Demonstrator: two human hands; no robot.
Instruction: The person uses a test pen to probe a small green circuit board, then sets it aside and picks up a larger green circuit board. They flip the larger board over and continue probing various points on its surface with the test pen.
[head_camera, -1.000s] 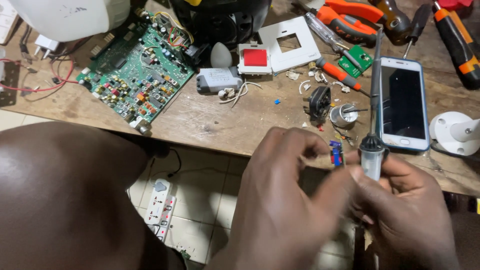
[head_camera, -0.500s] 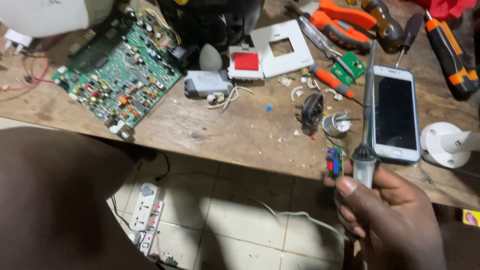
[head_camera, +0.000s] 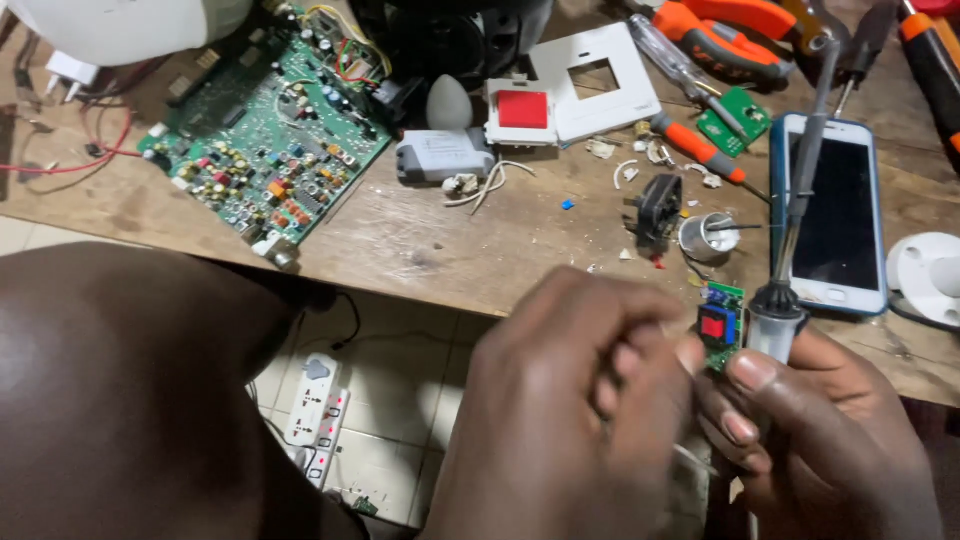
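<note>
While both hands meet below the desk edge:
desk (head_camera: 470, 250): big green circuit board (head_camera: 270, 130) at 10 o'clock
right hand (head_camera: 830, 440): fingers gripping soldering iron (head_camera: 795, 240), 4 o'clock
left hand (head_camera: 570, 400): fingers curled, touching small board
small board (head_camera: 720, 325): between both hands

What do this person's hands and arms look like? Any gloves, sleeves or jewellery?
Both hands are bare: no gloves on the left hand or the right hand. No rings, watch or bands show on the visible parts, and no sleeve reaches either one. The fingernails are short and unpainted. The wrists and forearms run out of the picture's lower edge, so anything worn higher up cannot be seen.
</note>
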